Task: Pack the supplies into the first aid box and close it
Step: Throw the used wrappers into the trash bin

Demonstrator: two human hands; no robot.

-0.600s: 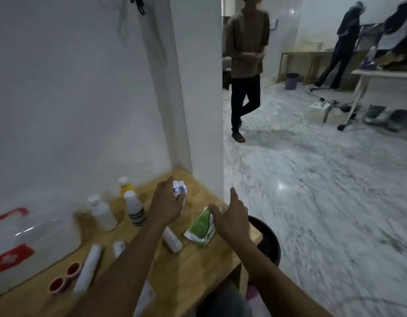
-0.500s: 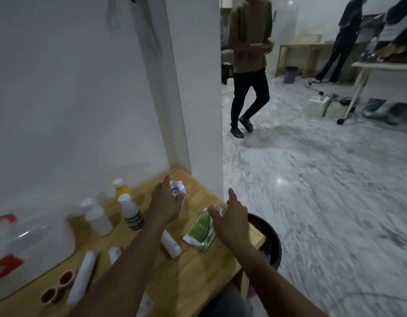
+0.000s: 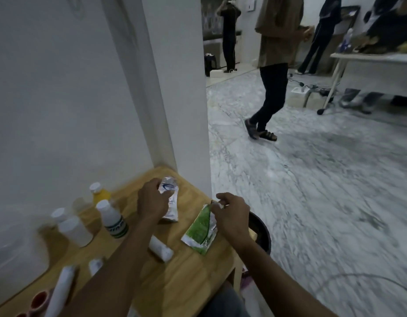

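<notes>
Left hand: the left hand (image 3: 152,203) keeps its fingers closed on a white packet (image 3: 169,203) with blue print, at the far side of the wooden table (image 3: 175,282); the grip looks the same as half a second ago.
Right hand: the right hand (image 3: 232,216) pinches the top corner of the green packet (image 3: 199,229). Before, the thumb pointed up; now it is curled down to the packet, and the packet stands up more steeply on the table.
View: the camera has turned a little to the left and down, so the walking person (image 3: 275,65) appears further right.
First aid box: only a clear, blurred part of the box (image 3: 17,255) shows at the left edge; the red marks seen before are out of the picture. I cannot tell if it is open.
Other supplies: white bottles (image 3: 75,229), a yellow bottle (image 3: 99,193) and white tubes (image 3: 160,248) lie on the table, blurred, labels not readable.
Hidden: the left arm covers part of one tube; red rings (image 3: 39,303) are cut off at the bottom edge.
</notes>
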